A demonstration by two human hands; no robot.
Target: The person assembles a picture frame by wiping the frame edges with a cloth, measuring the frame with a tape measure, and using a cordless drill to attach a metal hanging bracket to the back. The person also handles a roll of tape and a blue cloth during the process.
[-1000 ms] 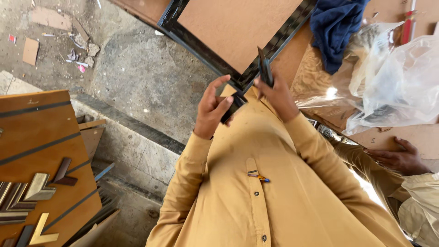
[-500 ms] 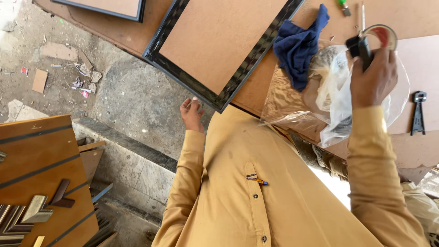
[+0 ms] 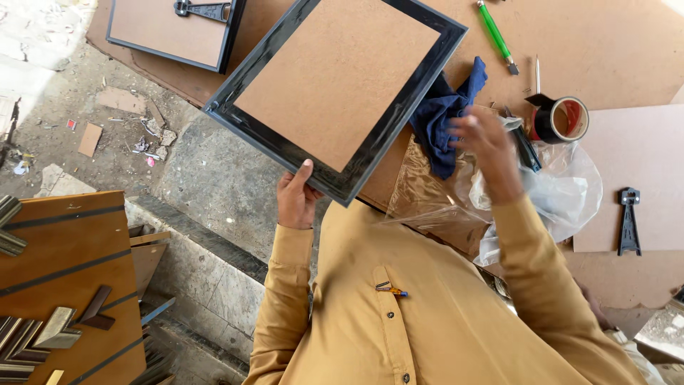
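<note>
Above the tabletop (image 3: 627, 43), gripping the stiff, probably light black picture frame (image 3: 335, 93) by its lower edge with left hand (image 3: 296, 199), right hand (image 3: 484, 146) blurred, state unclear.

Left hand (image 3: 296, 199) raised, fingers clamped, right hand (image 3: 484, 146) lifted, blurred, fingers loose

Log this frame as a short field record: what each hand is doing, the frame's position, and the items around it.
left hand: grips the lower edge of the black picture frame, thumb on its border
frame: back panel facing the camera, held tilted above the cardboard work surface
right hand: motion-blurred, raised over clear plastic wrap; contents unclear
near right hand: blue cloth, roll of tape
further off: green pen, black stand bracket, second frame
</note>
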